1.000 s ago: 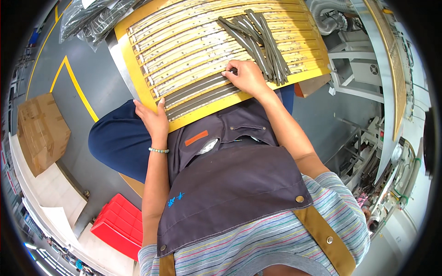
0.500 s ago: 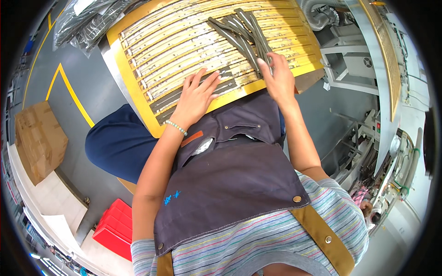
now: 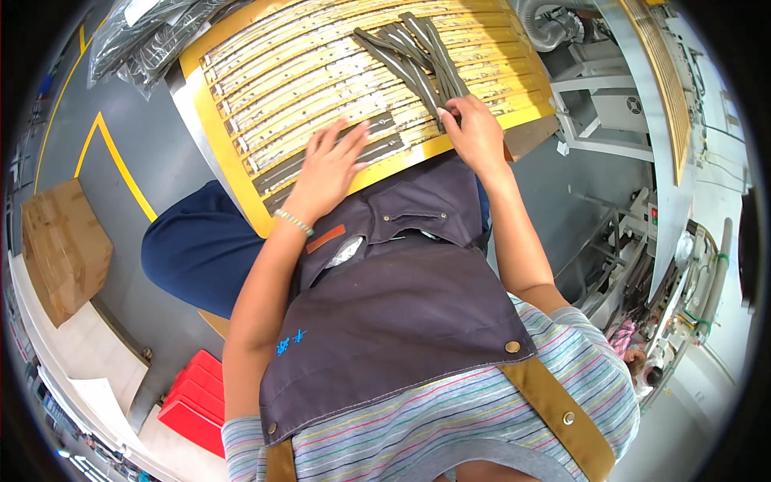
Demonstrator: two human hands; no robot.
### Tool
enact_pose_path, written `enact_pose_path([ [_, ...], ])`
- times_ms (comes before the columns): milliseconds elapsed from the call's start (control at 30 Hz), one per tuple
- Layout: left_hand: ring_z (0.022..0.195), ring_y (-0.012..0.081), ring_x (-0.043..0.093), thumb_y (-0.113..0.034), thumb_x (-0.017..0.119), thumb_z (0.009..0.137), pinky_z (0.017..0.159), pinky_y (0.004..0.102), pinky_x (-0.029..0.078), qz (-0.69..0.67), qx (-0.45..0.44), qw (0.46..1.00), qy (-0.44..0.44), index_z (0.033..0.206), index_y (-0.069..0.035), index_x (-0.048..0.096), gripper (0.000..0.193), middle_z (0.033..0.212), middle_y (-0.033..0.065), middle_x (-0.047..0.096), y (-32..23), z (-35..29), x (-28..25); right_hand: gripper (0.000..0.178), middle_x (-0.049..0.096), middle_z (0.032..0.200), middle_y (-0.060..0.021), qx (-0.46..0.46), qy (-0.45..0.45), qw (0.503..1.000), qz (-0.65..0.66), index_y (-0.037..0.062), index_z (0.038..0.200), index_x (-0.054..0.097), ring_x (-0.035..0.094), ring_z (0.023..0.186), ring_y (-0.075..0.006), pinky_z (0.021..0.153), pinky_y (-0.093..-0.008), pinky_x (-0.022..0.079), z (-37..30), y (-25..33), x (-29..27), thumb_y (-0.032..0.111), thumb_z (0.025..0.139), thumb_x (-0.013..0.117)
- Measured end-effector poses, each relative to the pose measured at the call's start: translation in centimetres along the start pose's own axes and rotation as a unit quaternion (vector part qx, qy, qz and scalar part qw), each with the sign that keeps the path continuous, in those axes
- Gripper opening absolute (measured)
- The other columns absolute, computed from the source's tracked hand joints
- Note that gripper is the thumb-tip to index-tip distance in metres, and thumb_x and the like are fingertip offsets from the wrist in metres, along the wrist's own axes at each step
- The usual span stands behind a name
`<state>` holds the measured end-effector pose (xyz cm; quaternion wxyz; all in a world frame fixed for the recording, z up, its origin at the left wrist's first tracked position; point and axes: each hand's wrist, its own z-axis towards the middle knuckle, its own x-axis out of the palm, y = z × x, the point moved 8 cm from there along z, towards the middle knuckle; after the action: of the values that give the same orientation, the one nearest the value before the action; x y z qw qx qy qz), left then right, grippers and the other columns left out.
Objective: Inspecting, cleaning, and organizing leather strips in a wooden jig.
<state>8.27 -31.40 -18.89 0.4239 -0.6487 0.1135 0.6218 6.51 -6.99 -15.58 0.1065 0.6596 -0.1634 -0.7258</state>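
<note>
A yellow slotted board [image 3: 241,210] lies in front of me, its rows of narrow grooves running across it. Dark grey-green zippers [image 3: 384,149] with a pale line along the middle lie in the grooves nearest me. Over these, my left hand [image 3: 325,170] rests with fingers spread, holding nothing. A loose bundle of similar zippers [image 3: 409,60] lies crisscrossed on the board's right half. At the near end of that bundle my right hand [image 3: 477,135] has thumb and curled fingers closed on zipper ends. How many it pinches is hidden.
Clear plastic bags [image 3: 157,44] sit at the far left beside the board. A cardboard box [image 3: 66,249] and a red bin [image 3: 195,402] stand to my left. A white metal frame [image 3: 606,116] and a ribbed hose [image 3: 554,24] are at the right.
My right hand has drawn its fingers in around the ends of the loose zippers. My left hand stays spread over the zippers in the board, nearly unmoved. The whole view has shifted slightly.
</note>
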Motion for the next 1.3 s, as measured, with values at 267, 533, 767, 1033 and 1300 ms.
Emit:
enact_pose_path([
  [267, 0.141, 0.0315, 0.043, -0.002, 0.063, 0.089, 0.114, 0.0471, 0.033, 0.133, -0.084, 0.984, 0.078, 0.132, -0.005, 0.063, 0.043, 0.147, 0.0027, 0.056, 6.0, -12.1, -8.9, 0.014, 0.067, 0.089, -0.01, 0.055, 0.002, 0.996, 0.073, 0.0062, 0.09, 0.071, 0.066, 0.082, -0.0306, 0.07, -0.041, 0.051, 0.4, -2.6, 1.7, 0.02, 0.089, 0.071],
  [533, 0.139, 0.0352, 0.044, -0.003, 0.068, 0.085, 0.109, 0.0489, 0.038, -0.025, -0.085, 0.996, -0.002, 0.122, -0.006, 0.067, 0.037, 0.141, 0.008, 0.058, 0.5, -8.6, -9.0, 0.01, 0.069, 0.088, -0.0072, -0.031, -0.111, 0.991, -0.065, 0.0082, 0.089, 0.075, 0.068, 0.081, -0.0297, 0.073, -0.0423, 0.054, 0.7, 0.6, -2.3, 0.017, 0.088, 0.069],
  [767, 0.137, 0.0335, 0.046, -0.011, 0.071, 0.088, 0.108, 0.0478, 0.041, -0.113, 0.008, 0.993, -0.017, 0.119, -0.003, 0.067, 0.032, 0.139, 0.0098, 0.059, -4.4, -2.7, -6.9, 0.013, 0.07, 0.088, -0.0097, 0.015, -0.074, 0.994, -0.085, 0.0065, 0.087, 0.074, 0.068, 0.083, -0.0333, 0.075, -0.0453, 0.054, 2.8, -3.4, -1.6, 0.019, 0.088, 0.069],
  [1033, 0.133, 0.0337, 0.049, -0.01, 0.07, 0.089, 0.108, 0.0457, 0.042, -0.141, -0.007, 0.99, -0.011, 0.12, -0.002, 0.066, 0.033, 0.138, 0.0104, 0.059, -3.6, -2.5, -6.1, 0.027, 0.069, 0.081, -0.0129, 0.065, -0.058, 0.994, 0.061, 0.0039, 0.085, 0.074, 0.066, 0.072, -0.033, 0.068, -0.0411, 0.051, 3.5, -4.8, 0.9, 0.031, 0.084, 0.077],
  [1300, 0.136, 0.0359, 0.046, -0.006, 0.071, 0.086, 0.112, 0.0462, 0.04, -0.185, -0.03, 0.981, -0.051, 0.132, -0.003, 0.06, 0.047, 0.142, 0.0111, 0.057, -3.5, -2.3, -7.5, 0.019, 0.07, 0.084, -0.0169, -0.085, -0.067, 0.994, 0.007, 0.0047, 0.096, 0.073, 0.067, 0.079, -0.038, 0.071, -0.0453, 0.052, 4.5, -0.1, -5.4, 0.022, 0.095, 0.065],
])
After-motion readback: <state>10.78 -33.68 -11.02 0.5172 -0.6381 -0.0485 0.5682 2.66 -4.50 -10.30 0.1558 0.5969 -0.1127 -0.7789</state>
